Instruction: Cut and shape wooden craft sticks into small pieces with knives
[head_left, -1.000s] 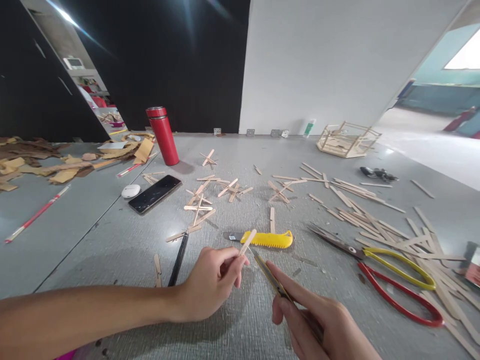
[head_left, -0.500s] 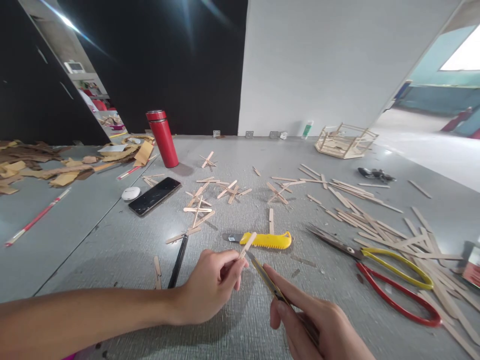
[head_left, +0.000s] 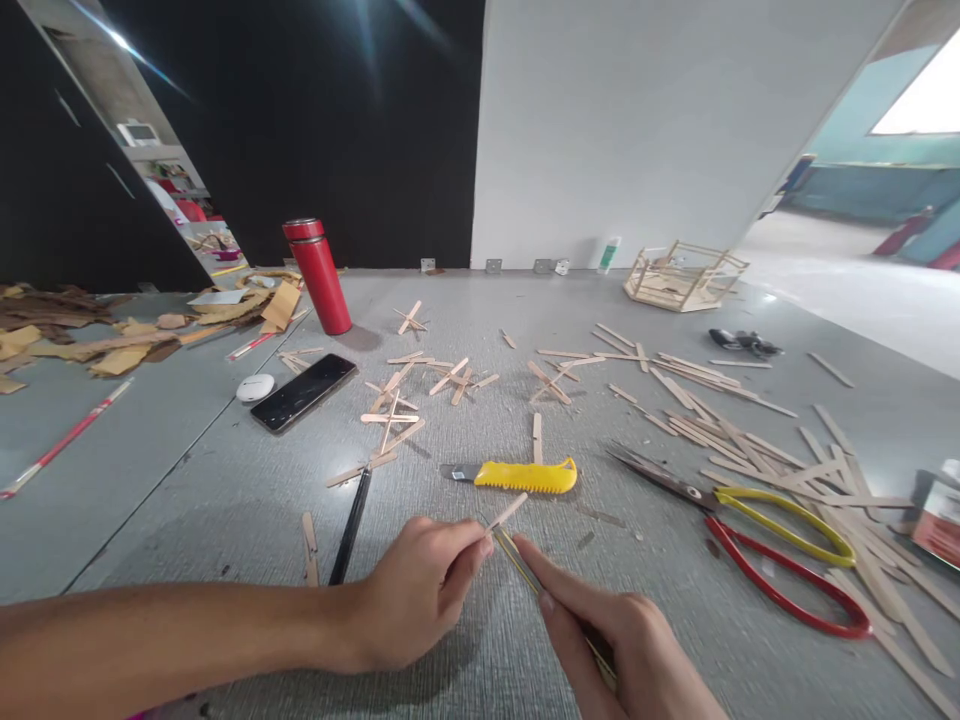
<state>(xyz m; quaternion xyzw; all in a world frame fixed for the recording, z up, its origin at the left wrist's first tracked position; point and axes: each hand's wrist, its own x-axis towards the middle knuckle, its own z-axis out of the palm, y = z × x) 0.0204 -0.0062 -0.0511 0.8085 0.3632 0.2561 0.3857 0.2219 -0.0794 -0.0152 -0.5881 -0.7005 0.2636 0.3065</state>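
Observation:
Between thumb and fingers my left hand pinches a short wooden craft stick, whose free end points up and to the right. My right hand is closed round a slim utility knife, its tip at the stick beside my left fingertips. Whether the blade touches the wood I cannot tell. Just beyond both hands lies a yellow box cutter with its blade to the left. A notched stick piece is behind it. Left of my left hand rests a black pen, partly hidden by my wrist.
Scissors with yellow and red handles and a pile of craft sticks lie right. Crossed sticks stand mid-table. A phone, white case and red flask are left; a stick frame stands back right.
The craft stick has tipped lower toward the right. My right hand and the knife have shifted slightly left, the blade closer to my left fingertips. The whole view has moved a little.

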